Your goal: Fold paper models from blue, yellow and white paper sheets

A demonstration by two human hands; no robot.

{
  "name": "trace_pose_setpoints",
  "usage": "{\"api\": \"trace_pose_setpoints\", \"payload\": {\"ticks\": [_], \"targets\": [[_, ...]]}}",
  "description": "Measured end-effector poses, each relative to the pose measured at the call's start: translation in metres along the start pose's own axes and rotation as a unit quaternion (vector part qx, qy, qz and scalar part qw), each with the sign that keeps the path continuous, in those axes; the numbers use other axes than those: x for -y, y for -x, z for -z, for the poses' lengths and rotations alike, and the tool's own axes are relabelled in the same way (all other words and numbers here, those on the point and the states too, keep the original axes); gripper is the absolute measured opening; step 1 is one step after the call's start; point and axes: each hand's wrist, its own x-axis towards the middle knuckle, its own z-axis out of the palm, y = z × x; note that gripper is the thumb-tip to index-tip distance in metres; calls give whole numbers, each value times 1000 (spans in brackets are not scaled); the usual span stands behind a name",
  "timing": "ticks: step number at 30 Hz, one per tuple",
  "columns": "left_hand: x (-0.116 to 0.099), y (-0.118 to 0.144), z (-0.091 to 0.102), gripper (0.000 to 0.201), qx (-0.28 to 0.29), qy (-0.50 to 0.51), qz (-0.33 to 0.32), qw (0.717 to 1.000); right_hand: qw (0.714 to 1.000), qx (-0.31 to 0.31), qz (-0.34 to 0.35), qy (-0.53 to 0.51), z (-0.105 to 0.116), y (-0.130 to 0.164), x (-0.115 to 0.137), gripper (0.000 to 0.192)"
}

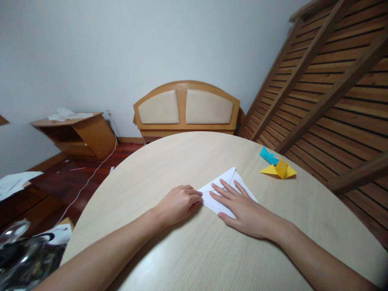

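Observation:
A folded white paper [226,182], shaped like a triangle, lies on the round light-wood table [194,250]. My right hand [242,210] rests flat on it with the fingers spread, pointing toward the left. My left hand [178,202] is curled, its fingertips pressing the paper's left corner. A yellow folded paper figure [280,169] and a blue one [268,155] sit on the table to the far right, apart from both hands.
A slatted wooden bed frame [333,81] leans at the right. A padded headboard [186,107] stands against the wall behind the table. A low wooden stand [79,131] with papers is at the left, a white cable [91,178] on the floor.

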Motion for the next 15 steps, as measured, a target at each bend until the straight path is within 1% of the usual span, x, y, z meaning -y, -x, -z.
{"api": "trace_pose_setpoints", "payload": {"ticks": [3,7,11,13,15], "targets": [[2,-1,-2,27,-9,1,-5,1000,1000,-19,2,24,5,-1,-6,58],[3,-1,-4,28,-2,9,-4,1000,999,-42,21,26,10,-2,-4,55],[5,-1,-6,26,-4,3,15,1000,997,-54,52,17,14,-4,3,34],[5,-2,-8,24,-11,-2,33,999,998,-48,39,14,17,-5,6,26],[4,-4,-11,22,-18,-6,49,999,999,-41,9,9,21,-5,8,28]]}}
